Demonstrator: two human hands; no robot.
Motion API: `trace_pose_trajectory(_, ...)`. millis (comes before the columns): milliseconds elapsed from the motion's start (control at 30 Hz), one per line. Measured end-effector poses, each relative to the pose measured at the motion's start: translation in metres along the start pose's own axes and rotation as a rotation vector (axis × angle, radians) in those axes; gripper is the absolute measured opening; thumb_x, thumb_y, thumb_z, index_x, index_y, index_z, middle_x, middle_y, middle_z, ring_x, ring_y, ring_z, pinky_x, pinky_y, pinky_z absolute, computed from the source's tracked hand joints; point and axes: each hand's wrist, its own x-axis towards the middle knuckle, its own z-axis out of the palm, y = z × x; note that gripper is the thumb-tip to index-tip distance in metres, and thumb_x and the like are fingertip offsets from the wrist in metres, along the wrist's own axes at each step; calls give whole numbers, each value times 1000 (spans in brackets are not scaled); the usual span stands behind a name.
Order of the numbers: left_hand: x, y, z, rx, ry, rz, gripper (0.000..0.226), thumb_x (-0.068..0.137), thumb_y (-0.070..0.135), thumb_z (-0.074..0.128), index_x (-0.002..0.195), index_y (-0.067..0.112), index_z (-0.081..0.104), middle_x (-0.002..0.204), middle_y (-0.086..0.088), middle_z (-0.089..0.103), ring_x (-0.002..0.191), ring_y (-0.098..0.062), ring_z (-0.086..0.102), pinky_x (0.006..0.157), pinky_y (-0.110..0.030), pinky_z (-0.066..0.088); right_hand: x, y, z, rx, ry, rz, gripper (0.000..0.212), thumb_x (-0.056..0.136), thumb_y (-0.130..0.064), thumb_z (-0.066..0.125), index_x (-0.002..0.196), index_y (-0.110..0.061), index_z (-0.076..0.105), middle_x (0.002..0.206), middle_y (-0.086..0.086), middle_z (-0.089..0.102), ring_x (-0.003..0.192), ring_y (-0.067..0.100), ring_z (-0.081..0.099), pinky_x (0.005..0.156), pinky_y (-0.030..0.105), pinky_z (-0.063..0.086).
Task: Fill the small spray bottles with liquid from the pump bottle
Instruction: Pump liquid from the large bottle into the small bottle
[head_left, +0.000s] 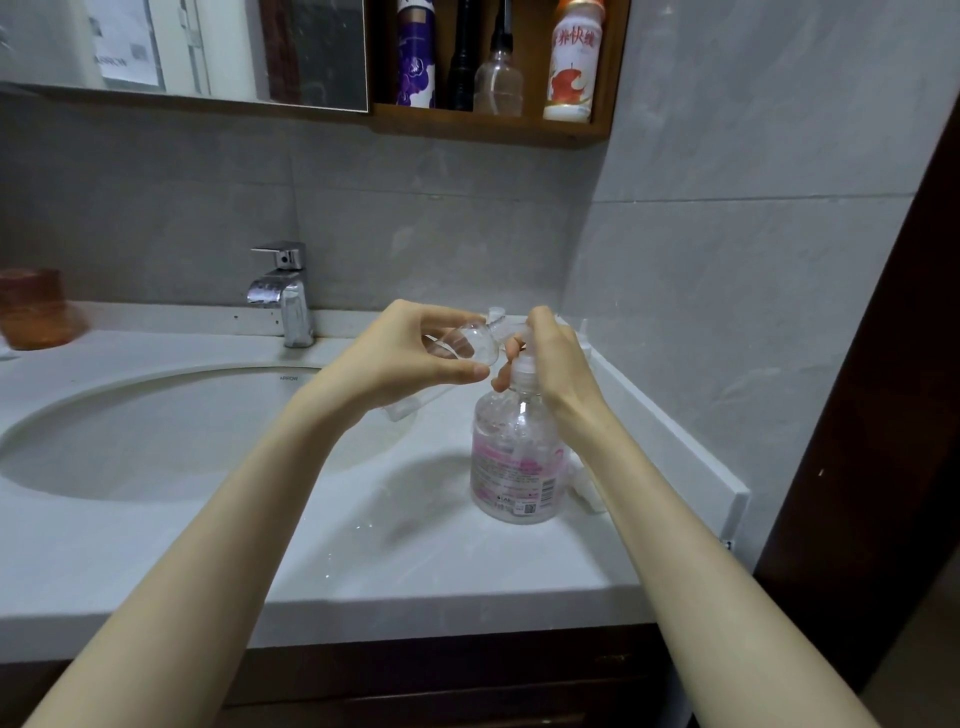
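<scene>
Now, left hand (410, 358): grip clamped on a small clear bottle (470, 345), thumb below, fingers curled over the top. It is held in the air, tilted, its mouth towards the pump head.

Right hand (556, 358): grip closed round the head of the pump bottle (514, 462), fingers curled over its front.

Pump bottle stands upright on the white bench (415, 561), near the right edge, towards the back right corner. It is clear, with a pink label.

Under the left hand, another clear item (402, 410) lies on the bench; too blurred to name.

Sink (156, 441) is set in the left part, with a tap (283, 296) at the back edge.
</scene>
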Motion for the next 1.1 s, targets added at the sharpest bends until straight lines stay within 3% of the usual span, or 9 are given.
trace_pose_trajectory(233,0,3,-2,9,-2,-12,49,74,16,78,121,23,63,75,7,66,81,-10,62,71,-8,46,-1,2,0,-35,29,-12,45,89,-38,28,57,-16,51,56,4,68,76,27,62,73,37,44)
trace_pose_trajectory(333,-1,5,-3,12,-2,-13,50,74,17,78,122,21,63,76,6,66,85,-13,63,76,-14,47,-2,1,0,-41,39,7,49,89,-45,27,55,-17,49,56,4,67,70,24,57,70,36,41)
trace_pose_trajectory(533,-3,6,-2,17,-11,-8,49,75,18,78,121,24,63,79,7,68,81,-9,62,67,-5,45,-1,1,1,-66,32,0,49,85,-45,28,45,-20,42,49,1,62,68,24,58,67,35,38)
trace_pose_trajectory(700,-3,5,0,-7,-2,-4,47,75,15,78,119,21,64,75,8,67,78,-8,61,70,-9,46,-2,-1,1,-17,-4,-25,41,89,-35,28,66,-9,49,68,20,60,43,7,57,65,34,39)
trace_pose_trajectory(800,-1,4,1,-6,0,0,45,75,14,78,117,22,65,75,8,66,73,-6,60,67,-8,44,-2,-1,-1,10,-10,-30,36,90,-31,29,70,-9,49,72,21,57,40,7,55,63,32,38)
trace_pose_trajectory(933,1,2,3,-8,-1,-8,46,75,14,78,118,23,65,69,13,64,72,-5,58,71,-11,44,1,1,2,8,0,-8,36,86,-33,30,64,-11,49,58,13,64,57,21,56,64,34,41)
trace_pose_trajectory(1100,1,4,4,0,-7,-9,47,75,16,78,120,22,64,68,13,64,80,-8,61,76,-15,46,0,-1,3,-37,23,-16,40,73,-44,25,57,-18,49,54,4,66,78,30,63,84,47,47)
